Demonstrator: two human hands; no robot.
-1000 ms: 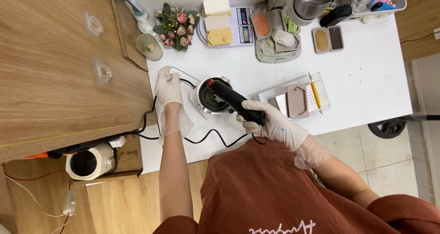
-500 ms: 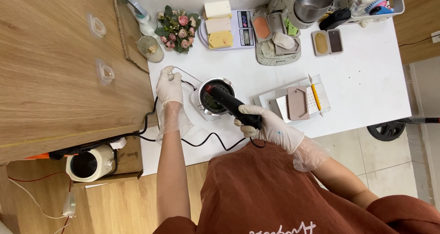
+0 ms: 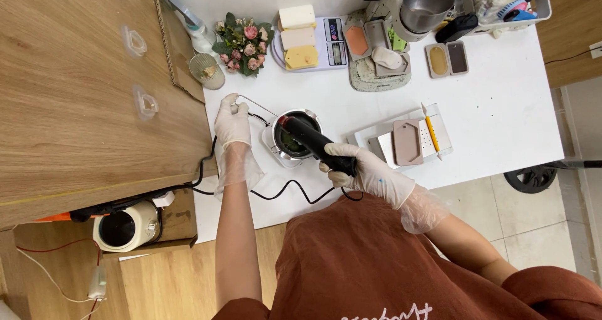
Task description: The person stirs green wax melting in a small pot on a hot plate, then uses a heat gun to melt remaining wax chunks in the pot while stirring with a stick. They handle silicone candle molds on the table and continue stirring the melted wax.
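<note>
Working surface: white table [image 3: 501, 107], with a scale, soap bars, moulds and a flower bunch along its far edge.
Right arm: bent, reaching forward-left from the body across the table's near edge.
Left arm: stretched straight ahead, wrist over the table's left side.
Steel pot [image 3: 293, 138]: sits between the two hands, dark green contents inside.
Black heat gun [image 3: 316, 145]: slanted, nozzle pointing into the pot, cord looping toward the table's near edge.
Right hand [image 3: 367, 173]: gloved, fingers wrapped tight round the heat gun's grip.
Left hand [image 3: 232, 122]: gloved, fingers curled closed on the wire handle [image 3: 254, 104] of the pot.
</note>
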